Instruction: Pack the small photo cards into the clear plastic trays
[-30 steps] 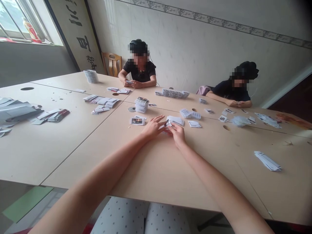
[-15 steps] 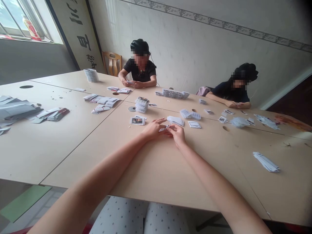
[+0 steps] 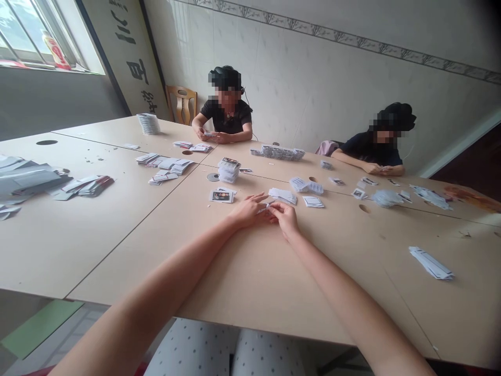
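Note:
My left hand (image 3: 247, 210) and my right hand (image 3: 285, 218) meet just above the table. Between them is a small white folded paper or card (image 3: 266, 207), mostly hidden by fingers. The right thumb and fingers pinch its near end. The left hand grips its other side, with some fingers stretched out over it. Just beyond my hands lies a fanned stack of white cards (image 3: 282, 196). To its right is a small pile of dark-edged cards (image 3: 313, 202). Left of my hands, printed picture cards (image 3: 222, 196) lie in a pile.
A stack of clear plastic cases (image 3: 229, 171) stands beyond the picture cards, beside a disc (image 3: 213, 177). Open plastic cases (image 3: 306, 185) lie behind the dark-edged cards. Paper strips (image 3: 431, 263) rest at right, folded sheets (image 3: 84, 187) at left. Two people (image 3: 224, 115) sit across the table.
The small white card has turned slightly between my fingers and shows less of its face. My hands stay in nearly the same place; the view has shifted a little.

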The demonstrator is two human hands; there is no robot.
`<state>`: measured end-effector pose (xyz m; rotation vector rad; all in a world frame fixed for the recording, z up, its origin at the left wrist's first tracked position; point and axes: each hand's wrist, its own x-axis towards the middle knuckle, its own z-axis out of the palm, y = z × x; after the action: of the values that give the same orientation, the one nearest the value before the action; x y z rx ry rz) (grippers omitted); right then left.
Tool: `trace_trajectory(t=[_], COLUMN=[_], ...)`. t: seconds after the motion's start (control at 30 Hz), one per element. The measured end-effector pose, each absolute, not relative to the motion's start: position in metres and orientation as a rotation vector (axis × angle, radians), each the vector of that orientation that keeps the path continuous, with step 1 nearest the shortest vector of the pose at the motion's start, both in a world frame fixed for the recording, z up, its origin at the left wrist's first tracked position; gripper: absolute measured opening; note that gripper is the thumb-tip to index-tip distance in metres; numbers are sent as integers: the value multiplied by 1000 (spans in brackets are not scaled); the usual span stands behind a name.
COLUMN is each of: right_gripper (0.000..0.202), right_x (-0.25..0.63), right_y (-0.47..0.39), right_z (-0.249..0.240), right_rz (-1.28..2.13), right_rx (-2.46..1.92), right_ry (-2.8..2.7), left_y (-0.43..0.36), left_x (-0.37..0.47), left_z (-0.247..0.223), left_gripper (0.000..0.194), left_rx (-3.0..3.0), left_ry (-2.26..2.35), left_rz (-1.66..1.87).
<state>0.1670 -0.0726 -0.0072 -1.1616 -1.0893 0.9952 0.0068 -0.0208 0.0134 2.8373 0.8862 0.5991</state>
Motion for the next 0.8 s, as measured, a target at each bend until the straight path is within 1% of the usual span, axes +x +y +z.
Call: trace_trajectory(t=[0.2, 0.6, 0.8], right_gripper=[27, 34, 34], right_x=[168, 165, 165], right_y=[-71, -77, -79], right_z=[-9, -2, 1], right_rz=[980, 977, 1034], right_rx=[-1156, -1145, -1105], right_ry=[-1127, -1112, -1115], left_y=[-22, -25, -27], left_x=[8, 9, 9], left_z=[16, 16, 17], left_gripper=[32, 37, 32], left_rx=[2827, 2775, 2827], left_ry=[898, 989, 921], left_rz=[614, 810, 853])
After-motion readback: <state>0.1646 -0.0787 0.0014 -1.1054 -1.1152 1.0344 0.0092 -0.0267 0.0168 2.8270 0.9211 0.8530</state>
